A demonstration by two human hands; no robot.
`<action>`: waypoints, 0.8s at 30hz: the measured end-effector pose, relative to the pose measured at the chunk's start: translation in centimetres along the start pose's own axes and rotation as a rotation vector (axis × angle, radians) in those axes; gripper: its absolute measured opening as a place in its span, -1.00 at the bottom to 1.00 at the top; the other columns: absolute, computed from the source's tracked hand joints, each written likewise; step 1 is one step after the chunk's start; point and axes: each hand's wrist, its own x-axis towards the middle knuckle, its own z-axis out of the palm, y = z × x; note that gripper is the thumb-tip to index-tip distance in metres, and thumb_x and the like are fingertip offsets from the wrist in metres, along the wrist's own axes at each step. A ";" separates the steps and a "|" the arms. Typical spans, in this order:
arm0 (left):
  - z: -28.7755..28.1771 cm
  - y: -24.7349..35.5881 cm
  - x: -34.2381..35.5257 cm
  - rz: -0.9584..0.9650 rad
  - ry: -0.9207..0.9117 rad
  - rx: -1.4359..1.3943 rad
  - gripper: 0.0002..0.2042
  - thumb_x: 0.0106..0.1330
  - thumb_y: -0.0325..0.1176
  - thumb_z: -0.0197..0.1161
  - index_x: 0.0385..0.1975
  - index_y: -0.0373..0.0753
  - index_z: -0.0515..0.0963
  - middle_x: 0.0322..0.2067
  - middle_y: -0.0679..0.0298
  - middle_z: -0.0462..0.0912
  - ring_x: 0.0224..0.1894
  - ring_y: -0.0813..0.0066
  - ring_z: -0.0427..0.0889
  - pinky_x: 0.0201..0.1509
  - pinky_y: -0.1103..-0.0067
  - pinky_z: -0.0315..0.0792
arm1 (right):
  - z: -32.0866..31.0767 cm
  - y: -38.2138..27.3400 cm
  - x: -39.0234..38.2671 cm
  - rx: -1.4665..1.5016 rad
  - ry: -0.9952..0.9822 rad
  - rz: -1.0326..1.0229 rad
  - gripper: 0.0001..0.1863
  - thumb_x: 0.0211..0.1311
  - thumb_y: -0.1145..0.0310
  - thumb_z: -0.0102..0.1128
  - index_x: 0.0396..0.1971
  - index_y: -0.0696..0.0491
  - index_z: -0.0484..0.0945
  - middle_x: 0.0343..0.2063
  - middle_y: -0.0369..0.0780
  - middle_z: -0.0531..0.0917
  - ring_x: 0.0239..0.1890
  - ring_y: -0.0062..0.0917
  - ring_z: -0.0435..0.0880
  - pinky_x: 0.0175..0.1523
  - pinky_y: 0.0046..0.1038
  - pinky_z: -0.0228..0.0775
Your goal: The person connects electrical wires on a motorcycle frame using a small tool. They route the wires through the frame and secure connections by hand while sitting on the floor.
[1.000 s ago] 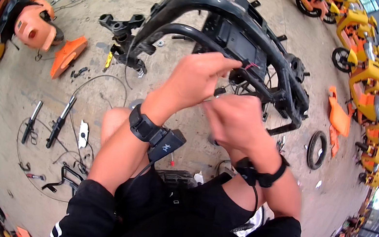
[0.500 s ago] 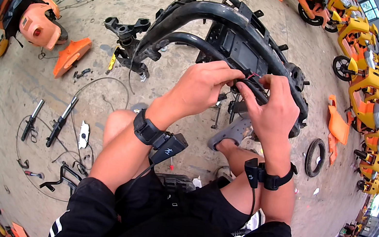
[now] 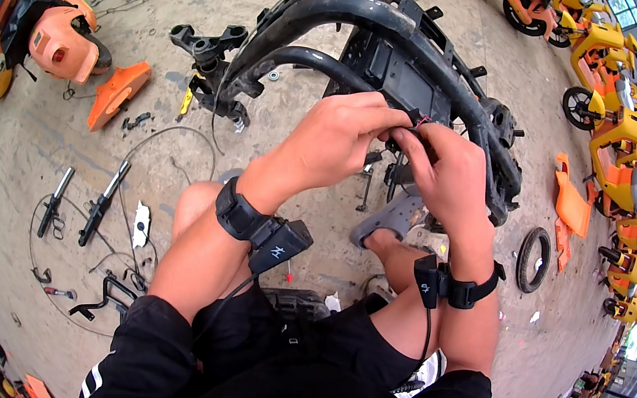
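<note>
My left hand (image 3: 341, 132) and my right hand (image 3: 446, 173) meet at their fingertips at the near tube of a black metal scooter frame (image 3: 395, 17). Their fingers are pinched around something small and dark, largely hidden, beside a thin red wire or tie (image 3: 424, 119). Behind them a black boxy tray (image 3: 410, 81) sits within the frame. Left of the frame stands a black fork clamp assembly (image 3: 209, 47) with a yellow part (image 3: 186, 101) beside it.
An orange scooter body (image 3: 61, 45) and loose panel (image 3: 120, 91) lie left. Fork tubes (image 3: 99, 207), cables and a black bracket (image 3: 106, 299) lie on the concrete floor (image 3: 80, 139). Right are a tire (image 3: 533, 260), orange panels (image 3: 571, 205) and several parked yellow scooters (image 3: 620, 162).
My right hand has risen and shifted right, its fingertips now meeting those of my left hand at the frame. Since half a second ago both hands have edged slightly upward.
</note>
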 end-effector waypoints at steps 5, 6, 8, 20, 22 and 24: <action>-0.3 0.2 0.4 -0.005 -0.027 -0.001 -0.74 0.17 -0.73 0.07 -0.18 -0.39 0.60 -0.46 0.11 0.57 -0.42 0.30 0.59 -0.30 0.49 0.48 | 0.0 0.5 0.2 0.041 -0.046 -0.021 -0.76 0.22 0.31 0.28 -0.58 0.11 0.58 -0.67 -0.12 0.55 -0.63 -0.23 0.55 -0.55 -0.33 0.32; -0.4 0.3 0.4 -0.016 -0.031 -0.003 -0.74 0.18 -0.73 0.07 -0.18 -0.39 0.60 -0.46 0.12 0.57 -0.42 0.30 0.58 -0.31 0.49 0.47 | 0.1 0.5 0.2 0.038 -0.025 -0.044 -0.76 0.21 0.32 0.28 -0.59 0.11 0.57 -0.68 -0.13 0.54 -0.64 -0.24 0.54 -0.55 -0.33 0.31; -0.5 0.4 0.5 -0.040 -0.036 -0.007 -0.75 0.19 -0.72 0.07 -0.18 -0.38 0.60 -0.46 0.12 0.57 -0.43 0.31 0.58 -0.32 0.50 0.47 | 0.3 0.5 0.2 0.029 0.012 -0.088 -0.75 0.21 0.35 0.29 -0.62 0.12 0.55 -0.70 -0.14 0.51 -0.66 -0.25 0.52 -0.57 -0.33 0.29; -0.2 0.4 0.2 -0.032 -0.013 0.034 -0.76 0.21 -0.69 0.08 -0.17 -0.36 0.60 -0.48 0.13 0.57 -0.45 0.30 0.57 -0.35 0.51 0.46 | 1.9 0.2 -1.1 0.153 0.167 -0.038 -0.82 0.20 0.43 0.31 -0.56 0.16 0.57 -0.67 -0.17 0.52 -0.68 -0.34 0.49 -0.57 -0.41 0.27; -0.1 0.4 0.1 -0.034 -0.014 0.037 -0.76 0.22 -0.69 0.08 -0.17 -0.37 0.60 -0.47 0.12 0.58 -0.45 0.30 0.58 -0.35 0.51 0.46 | 2.1 0.1 -1.7 0.161 0.214 0.028 -0.87 0.19 0.43 0.34 -0.48 0.16 0.62 -0.63 -0.18 0.57 -0.67 -0.44 0.51 -0.54 -0.48 0.30; 0.0 0.5 0.0 -0.042 -0.021 0.042 -0.75 0.22 -0.69 0.08 -0.16 -0.37 0.60 -0.46 0.11 0.58 -0.44 0.30 0.58 -0.34 0.51 0.46 | 1.8 0.0 -1.8 0.290 0.247 0.135 -0.90 0.16 0.44 0.37 -0.42 0.15 0.65 -0.59 -0.21 0.62 -0.64 -0.56 0.54 -0.51 -0.55 0.33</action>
